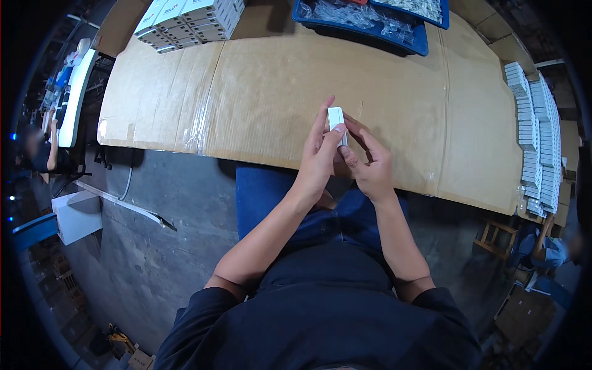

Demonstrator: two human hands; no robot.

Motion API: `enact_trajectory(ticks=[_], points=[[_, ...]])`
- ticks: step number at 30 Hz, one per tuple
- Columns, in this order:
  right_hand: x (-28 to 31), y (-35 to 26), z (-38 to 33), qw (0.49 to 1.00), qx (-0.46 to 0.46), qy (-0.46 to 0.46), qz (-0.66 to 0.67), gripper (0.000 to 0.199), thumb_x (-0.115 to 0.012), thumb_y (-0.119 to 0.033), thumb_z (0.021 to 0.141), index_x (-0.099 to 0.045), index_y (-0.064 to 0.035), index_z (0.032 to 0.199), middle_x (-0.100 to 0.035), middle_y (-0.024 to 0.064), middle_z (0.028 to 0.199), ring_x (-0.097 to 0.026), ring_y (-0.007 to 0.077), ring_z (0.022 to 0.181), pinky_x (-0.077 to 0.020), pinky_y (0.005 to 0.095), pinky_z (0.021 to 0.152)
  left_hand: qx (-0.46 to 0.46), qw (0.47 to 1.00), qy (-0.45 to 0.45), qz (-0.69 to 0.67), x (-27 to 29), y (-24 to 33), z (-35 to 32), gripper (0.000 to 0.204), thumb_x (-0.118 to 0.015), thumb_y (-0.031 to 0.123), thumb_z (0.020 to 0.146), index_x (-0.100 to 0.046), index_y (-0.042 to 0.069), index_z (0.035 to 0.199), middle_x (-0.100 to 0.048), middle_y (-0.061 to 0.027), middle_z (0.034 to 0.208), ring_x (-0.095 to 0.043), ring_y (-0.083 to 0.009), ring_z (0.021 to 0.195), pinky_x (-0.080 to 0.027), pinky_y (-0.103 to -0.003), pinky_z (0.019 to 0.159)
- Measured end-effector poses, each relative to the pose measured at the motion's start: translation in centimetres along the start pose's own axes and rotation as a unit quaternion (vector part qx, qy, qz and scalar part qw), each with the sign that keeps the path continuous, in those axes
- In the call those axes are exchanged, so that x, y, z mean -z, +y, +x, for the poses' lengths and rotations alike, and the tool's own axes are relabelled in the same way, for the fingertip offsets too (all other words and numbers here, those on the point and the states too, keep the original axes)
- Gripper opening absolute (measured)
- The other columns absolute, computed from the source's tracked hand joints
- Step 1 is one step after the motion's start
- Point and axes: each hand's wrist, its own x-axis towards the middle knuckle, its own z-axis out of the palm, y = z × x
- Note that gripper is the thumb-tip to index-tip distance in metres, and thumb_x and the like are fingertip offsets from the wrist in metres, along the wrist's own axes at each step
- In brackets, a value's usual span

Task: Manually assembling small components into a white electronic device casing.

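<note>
White and narrow, the small carton (335,123) stands nearly upright between my two hands, its long axis running away from me toward the far side of the cardboard-covered table (259,92). I have it held just above the table's near edge, over my lap. My left hand (319,159) comes at it from the left, fingers stretched up along its side and thumb pressed to the face, so that hand carries most of the hold. My right hand (370,165) closes on the lower end from the right, fingertips curled in against it; I cannot tell how firmly. Both hands touch the carton, but the left lies along its length while the right only meets its base. Stacks of similar white cartons (536,135) sit well apart at my right, more (191,21) at far left, beside a blue tray (370,28).
</note>
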Motion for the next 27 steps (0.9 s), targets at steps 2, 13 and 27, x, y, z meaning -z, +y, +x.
enact_trajectory(ticks=[2, 13, 27], points=[[0.2, -0.1, -0.3, 0.999, -0.007, -0.007, -0.037, 0.053, -0.075, -0.024, 0.097, -0.061, 0.0059, 0.138, -0.061, 0.0168, 0.146, -0.060, 0.0261, 0.133, -0.0443, 0.0381, 0.113, 0.014, 0.999, -0.014, 0.032, 0.1, 0.1, -0.1, 0.063, -0.050, 0.039, 0.110, -0.029, 0.016, 0.165, -0.054, -0.0057, 0.135, -0.054, -0.0143, 0.115, -0.045, -0.030, 0.097], [0.4, -0.1, -0.7, 0.990, 0.076, -0.023, -0.114, 0.039, -0.057, -0.014, 0.104, -0.062, 0.0047, 0.138, -0.062, 0.0201, 0.143, -0.067, 0.0288, 0.121, -0.0535, 0.0357, 0.097, -0.031, 0.997, -0.023, 0.066, 0.2, -0.9, -0.3, 0.061, -0.055, 0.027, 0.109, -0.032, 0.008, 0.162, -0.055, -0.0076, 0.135, -0.054, -0.0139, 0.114, -0.046, -0.030, 0.098], [-0.2, 0.2, -0.4, 0.981, 0.134, -0.019, -0.139, 0.041, -0.051, -0.018, 0.107, -0.060, 0.0062, 0.140, -0.058, 0.0235, 0.146, -0.067, 0.0318, 0.120, -0.0541, 0.0378, 0.099, -0.087, 0.992, -0.009, 0.086, 0.8, -2.3, -0.2, 0.057, -0.054, 0.023, 0.108, -0.036, 0.004, 0.159, -0.040, -0.0109, 0.160, -0.052, -0.0190, 0.128, -0.046, -0.033, 0.105]])
